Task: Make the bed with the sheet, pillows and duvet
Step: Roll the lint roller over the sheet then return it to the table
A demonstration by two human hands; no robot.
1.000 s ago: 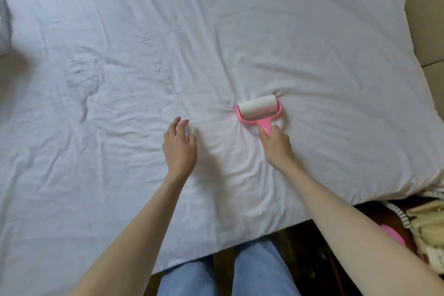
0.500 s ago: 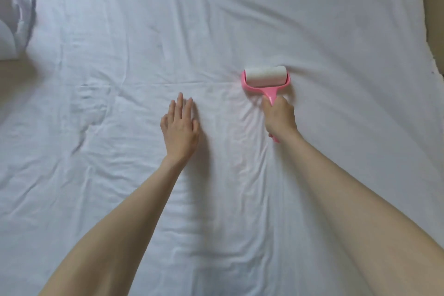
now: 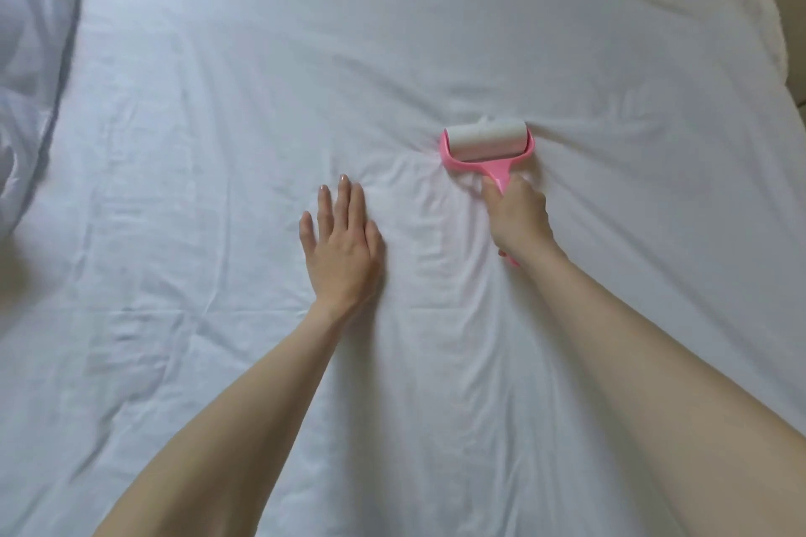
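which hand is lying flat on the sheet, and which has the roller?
The left hand lies flat, fingers spread, on the sheet. The right hand is closed around the pink lint roller handle.

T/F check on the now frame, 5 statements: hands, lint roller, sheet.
1. The right hand grips the handle of the pink lint roller. True.
2. The left hand is closed in a fist around a fold of sheet. False: it lies flat, fingers extended, palm down on the white sheet.
3. The roller's drum is lifted off the bed. False: it rests on the sheet, which puckers around it.
4. The left hand touches the lint roller. False: bare sheet lies between them.
5. The sheet shows creases around both hands. True.
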